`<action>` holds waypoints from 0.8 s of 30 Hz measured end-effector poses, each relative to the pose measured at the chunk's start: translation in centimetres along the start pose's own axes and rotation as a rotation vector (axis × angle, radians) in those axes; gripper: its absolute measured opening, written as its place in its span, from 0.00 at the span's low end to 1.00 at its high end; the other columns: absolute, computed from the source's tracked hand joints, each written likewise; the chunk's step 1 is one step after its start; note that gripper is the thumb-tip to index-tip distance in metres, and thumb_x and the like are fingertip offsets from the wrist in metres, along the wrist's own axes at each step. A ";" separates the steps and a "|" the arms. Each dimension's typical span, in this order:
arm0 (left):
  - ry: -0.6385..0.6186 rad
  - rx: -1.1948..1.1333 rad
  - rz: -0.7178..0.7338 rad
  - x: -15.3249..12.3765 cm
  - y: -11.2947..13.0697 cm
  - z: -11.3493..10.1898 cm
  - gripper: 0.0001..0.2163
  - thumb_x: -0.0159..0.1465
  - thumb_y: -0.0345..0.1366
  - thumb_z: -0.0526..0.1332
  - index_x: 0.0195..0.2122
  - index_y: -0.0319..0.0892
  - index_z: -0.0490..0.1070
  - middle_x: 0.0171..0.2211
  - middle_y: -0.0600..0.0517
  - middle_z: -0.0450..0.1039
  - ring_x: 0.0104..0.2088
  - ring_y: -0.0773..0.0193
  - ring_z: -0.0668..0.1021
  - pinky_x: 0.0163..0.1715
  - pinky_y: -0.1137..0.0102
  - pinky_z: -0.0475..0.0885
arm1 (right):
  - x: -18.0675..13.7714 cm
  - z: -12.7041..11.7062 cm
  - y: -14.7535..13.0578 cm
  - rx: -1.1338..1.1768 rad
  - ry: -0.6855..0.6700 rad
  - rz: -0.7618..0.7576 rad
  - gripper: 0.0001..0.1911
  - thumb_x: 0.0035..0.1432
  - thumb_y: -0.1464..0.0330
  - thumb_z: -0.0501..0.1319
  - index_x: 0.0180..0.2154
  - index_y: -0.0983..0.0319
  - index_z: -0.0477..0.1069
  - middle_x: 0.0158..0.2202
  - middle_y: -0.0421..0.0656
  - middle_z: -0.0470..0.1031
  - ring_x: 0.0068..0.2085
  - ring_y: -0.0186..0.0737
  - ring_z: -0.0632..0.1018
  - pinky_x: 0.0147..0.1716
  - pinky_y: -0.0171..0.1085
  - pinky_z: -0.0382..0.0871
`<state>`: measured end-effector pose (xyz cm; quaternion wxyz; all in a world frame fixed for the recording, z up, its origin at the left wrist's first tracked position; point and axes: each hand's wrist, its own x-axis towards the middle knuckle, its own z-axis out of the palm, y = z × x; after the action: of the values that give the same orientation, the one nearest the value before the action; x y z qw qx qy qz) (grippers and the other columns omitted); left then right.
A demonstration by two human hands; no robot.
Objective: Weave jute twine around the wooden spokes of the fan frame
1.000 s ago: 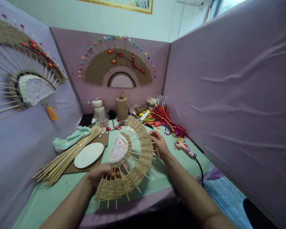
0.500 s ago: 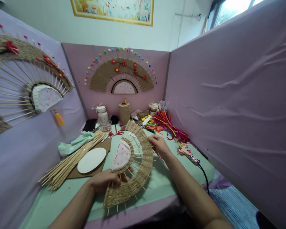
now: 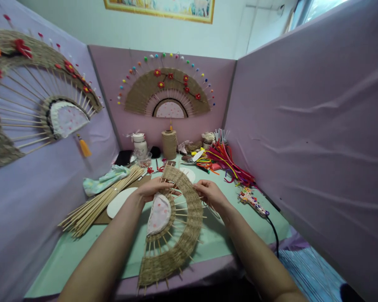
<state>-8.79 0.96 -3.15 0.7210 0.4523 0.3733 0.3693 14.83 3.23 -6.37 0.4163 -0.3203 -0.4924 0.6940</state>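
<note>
A half-round woven fan (image 3: 182, 235) of jute twine and bamboo sticks, with a pale floral fabric centre (image 3: 159, 214), lies tilted over the green table (image 3: 82, 256). My left hand (image 3: 151, 189) grips its far upper part, fingers curled over the sticks near the inner ring. My right hand (image 3: 209, 193) pinches the outer woven band on the right side, fingers closed on the fan's edge.
A bundle of bamboo sticks (image 3: 97, 203) and a white oval board (image 3: 121, 201) lie left. A twine spool (image 3: 169, 144), jar (image 3: 140, 144), red scissors (image 3: 154, 169), coloured pipe cleaners (image 3: 227, 163) and a glue gun (image 3: 253, 201) sit behind and right. Finished fans hang on the purple partitions (image 3: 302, 126).
My left hand has left the fan's near lower part and moved up to its far end. The fan has shifted toward me. My right hand stays on the outer band.
</note>
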 end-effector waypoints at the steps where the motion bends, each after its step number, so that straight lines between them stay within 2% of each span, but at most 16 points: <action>1: 0.009 -0.013 -0.007 0.3 -0.3 0.3 0.17 0.52 0.30 0.67 0.44 0.34 0.71 0.42 0.38 0.76 0.38 0.54 0.80 0.33 0.68 0.74 | -0.1 -0.1 -0.2 -0.027 -0.036 0.002 0.18 0.42 0.59 0.70 0.23 0.63 0.65 0.17 0.33 0.61 0.18 0.25 0.60 0.18 0.28 0.51; 8: 0.043 -0.175 0.002 -0.6 -2.6 0.2 0.14 0.52 0.29 0.66 0.40 0.33 0.71 0.36 0.41 0.77 0.32 0.59 0.80 0.27 0.73 0.74 | 0.1 -1.2 -0.8 -0.099 -0.375 0.033 0.14 0.44 0.62 0.69 0.32 0.64 0.73 0.22 0.36 0.68 0.22 0.27 0.65 0.23 0.29 0.57; 12: 0.008 -0.229 0.023 -0.8 -3.0 0.0 0.14 0.53 0.28 0.65 0.41 0.33 0.70 0.34 0.43 0.78 0.30 0.59 0.80 0.24 0.74 0.74 | 1.0 -0.4 -1.1 -0.164 -0.461 0.031 0.12 0.45 0.64 0.68 0.29 0.65 0.73 0.23 0.37 0.70 0.23 0.27 0.66 0.24 0.29 0.57; 15: -0.019 -0.236 0.023 -0.7 -3.2 0.1 0.12 0.53 0.28 0.65 0.39 0.33 0.70 0.33 0.43 0.78 0.30 0.58 0.80 0.23 0.74 0.74 | 1.8 0.5 -1.2 -0.284 -0.451 0.000 0.10 0.44 0.65 0.68 0.25 0.65 0.72 0.22 0.36 0.69 0.23 0.27 0.66 0.25 0.29 0.57; 17: -0.037 -0.229 0.020 -0.6 -3.4 0.2 0.12 0.53 0.28 0.65 0.40 0.34 0.71 0.33 0.43 0.78 0.30 0.58 0.81 0.23 0.74 0.74 | 2.2 0.8 -1.3 -0.354 -0.411 -0.072 0.10 0.45 0.64 0.67 0.23 0.65 0.71 0.21 0.36 0.68 0.23 0.28 0.65 0.26 0.30 0.58; 24: -0.087 -0.195 -0.076 -0.3 -4.1 0.2 0.14 0.53 0.27 0.65 0.42 0.34 0.71 0.37 0.41 0.77 0.31 0.57 0.81 0.26 0.72 0.74 | 2.9 0.3 -0.6 -0.578 -0.157 -0.547 0.07 0.52 0.64 0.62 0.27 0.61 0.72 0.27 0.41 0.72 0.31 0.36 0.70 0.34 0.36 0.64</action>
<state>-7.94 -0.71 -6.79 0.7906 0.3812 0.3207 0.3561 13.39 5.83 -5.77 0.4393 -0.2273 -0.7647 0.4131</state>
